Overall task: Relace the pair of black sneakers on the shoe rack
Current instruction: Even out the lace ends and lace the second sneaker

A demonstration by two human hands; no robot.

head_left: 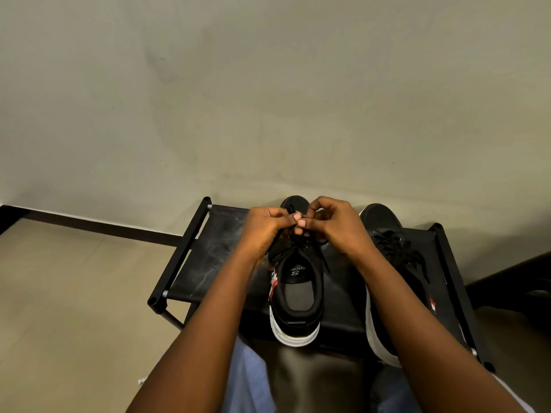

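Two black sneakers with white soles stand on the black shoe rack (208,257), toes toward the wall. The left sneaker (296,293) is in the middle, its opening facing me. Over its front eyelets my left hand (264,228) and my right hand (337,222) meet, both with fingers curled and pinching the black lace (323,257); one strand trails down the shoe's right side. The right sneaker (390,242) stands beside it, partly hidden by my right forearm, with loose laces across its tongue.
The rack's fabric top is bare to the left of the shoes. A plain wall with a dark skirting (89,225) rises right behind the rack. A tiled floor lies to the left. My knees are under the rack's near edge.
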